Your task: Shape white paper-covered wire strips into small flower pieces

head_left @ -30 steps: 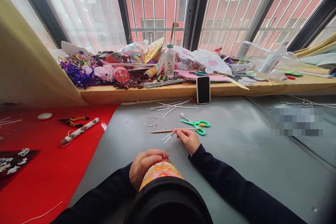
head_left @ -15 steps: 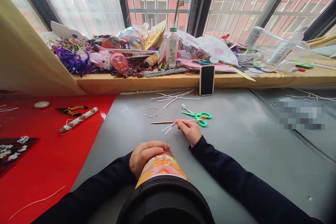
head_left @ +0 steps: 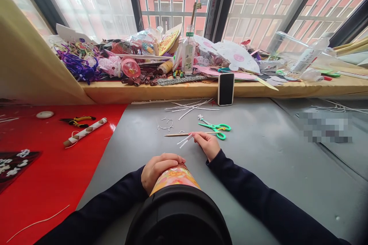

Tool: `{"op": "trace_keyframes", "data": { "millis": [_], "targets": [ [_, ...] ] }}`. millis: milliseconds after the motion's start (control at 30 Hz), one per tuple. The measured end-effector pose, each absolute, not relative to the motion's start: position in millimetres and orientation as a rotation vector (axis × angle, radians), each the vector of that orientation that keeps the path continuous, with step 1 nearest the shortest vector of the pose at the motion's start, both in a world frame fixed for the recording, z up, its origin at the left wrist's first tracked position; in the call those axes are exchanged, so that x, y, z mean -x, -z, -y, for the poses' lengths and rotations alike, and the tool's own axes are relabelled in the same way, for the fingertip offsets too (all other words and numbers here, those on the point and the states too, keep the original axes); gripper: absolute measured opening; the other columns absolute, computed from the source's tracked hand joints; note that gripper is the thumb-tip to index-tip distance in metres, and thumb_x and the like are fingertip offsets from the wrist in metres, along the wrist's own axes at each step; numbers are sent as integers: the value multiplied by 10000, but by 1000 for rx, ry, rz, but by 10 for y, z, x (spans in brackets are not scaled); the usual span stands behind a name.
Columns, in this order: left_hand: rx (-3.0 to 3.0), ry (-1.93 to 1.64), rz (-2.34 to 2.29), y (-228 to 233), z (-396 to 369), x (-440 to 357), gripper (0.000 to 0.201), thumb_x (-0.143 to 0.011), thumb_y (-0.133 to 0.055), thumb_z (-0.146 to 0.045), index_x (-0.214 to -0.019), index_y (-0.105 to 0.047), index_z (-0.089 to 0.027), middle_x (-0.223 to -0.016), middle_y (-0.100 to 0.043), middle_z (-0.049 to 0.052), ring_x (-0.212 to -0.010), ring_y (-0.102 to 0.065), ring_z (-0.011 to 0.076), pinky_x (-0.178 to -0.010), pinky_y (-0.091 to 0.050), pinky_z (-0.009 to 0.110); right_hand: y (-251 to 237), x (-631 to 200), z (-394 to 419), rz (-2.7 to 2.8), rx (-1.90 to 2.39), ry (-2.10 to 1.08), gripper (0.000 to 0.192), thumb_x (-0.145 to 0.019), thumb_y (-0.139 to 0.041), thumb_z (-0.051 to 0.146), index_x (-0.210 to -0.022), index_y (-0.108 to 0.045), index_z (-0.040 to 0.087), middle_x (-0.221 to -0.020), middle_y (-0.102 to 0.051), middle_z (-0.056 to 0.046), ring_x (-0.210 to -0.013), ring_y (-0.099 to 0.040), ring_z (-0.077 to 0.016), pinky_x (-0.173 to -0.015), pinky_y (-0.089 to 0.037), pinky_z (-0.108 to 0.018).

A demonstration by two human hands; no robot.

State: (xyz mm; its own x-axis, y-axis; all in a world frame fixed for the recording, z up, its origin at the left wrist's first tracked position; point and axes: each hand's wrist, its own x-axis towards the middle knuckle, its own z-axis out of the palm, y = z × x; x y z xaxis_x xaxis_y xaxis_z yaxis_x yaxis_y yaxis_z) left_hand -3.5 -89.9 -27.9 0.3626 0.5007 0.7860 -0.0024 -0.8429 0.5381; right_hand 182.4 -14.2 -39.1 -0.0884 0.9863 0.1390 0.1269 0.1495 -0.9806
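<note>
My left hand (head_left: 161,170) is curled over the far part of a cup-like container (head_left: 175,180) with an orange and pink flower pattern. A wide black lid (head_left: 179,214) on its near end fills the bottom of the head view and hides what lies behind. Between thumb and fingers, my right hand (head_left: 207,144) pinches thin white strips (head_left: 185,140), their free ends pointing left. Just beyond that hand lie a pointed wooden stick (head_left: 175,134) and green-handled scissors (head_left: 217,126). Small twisted white pieces (head_left: 166,124) are to their left.
Loose white strips (head_left: 195,106) lie near a phone (head_left: 226,89) standing against the ledge. On the red surface (head_left: 94,153) are pliers (head_left: 77,121), a wrapped roll (head_left: 85,132) and a cord (head_left: 37,222). Craft scraps and a bottle (head_left: 188,55) crowd the sill.
The view has shifted slightly, and the black lid covers a little more of the patterned container. Both hands keep nearly the same pose, the right still pinching the white strips.
</note>
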Motion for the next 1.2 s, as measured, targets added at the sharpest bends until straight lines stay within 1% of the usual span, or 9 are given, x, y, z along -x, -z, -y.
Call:
{"op": "trace_keyframes", "data": {
  "millis": [100, 300, 567, 767, 967, 1200],
  "targets": [
    [-2231, -1407, -366, 265, 872, 80, 434, -752, -527, -211, -1160, -379, -212, -1046, -507, 110, -947, -549, 235, -762, -493, 396, 400, -1828, 136, 1433, 1155, -1092, 344, -710, -493, 424, -830, -664, 151, -588, -482, -1, -546, -404, -92, -513, -317, -213],
    [-2159, -1406, -423, 228, 885, 100, 373, -770, -504, -228, -1130, -409, -214, -1034, -535, 103, -933, -561, 223, -747, -504, 358, 409, -1831, 136, 1436, 1156, -1094, 343, -708, -492, 425, -828, -665, 154, -589, -494, -1, -542, -408, -94, -513, -318, -215],
    [-2186, -1373, -386, 233, 868, 98, 423, -775, -490, -206, -1178, -364, -238, -1057, -508, 96, -965, -542, 231, -778, -490, 384, 391, -1829, 142, 1434, 1142, -1103, 334, -711, -497, 417, -825, -668, 154, -574, -472, 7, -535, -389, -89, -522, -311, -218],
    [-2178, -1394, -420, 257, 864, 104, 384, -770, -503, -228, -1141, -401, -237, -1023, -533, 86, -924, -565, 215, -754, -500, 350, 367, -1822, 153, 1437, 1177, -1092, 354, -701, -495, 444, -811, -668, 156, -571, -471, 4, -540, -393, -93, -525, -314, -221],
    [-2182, -1362, -388, 266, 870, 102, 386, -793, -460, -195, -1165, -366, -239, -1035, -490, 96, -959, -541, 226, -778, -486, 388, 372, -1822, 151, 1450, 1184, -1092, 353, -710, -485, 434, -824, -665, 152, -590, -496, -6, -553, -410, -99, -525, -318, -220],
    [-2169, -1365, -370, 254, 872, 105, 419, -777, -481, -173, -1175, -366, -235, -1040, -485, 98, -961, -537, 237, -786, -483, 405, 396, -1830, 139, 1449, 1162, -1093, 348, -712, -491, 433, -828, -663, 154, -582, -489, -1, -563, -419, -102, -527, -317, -220]
  ]
}}
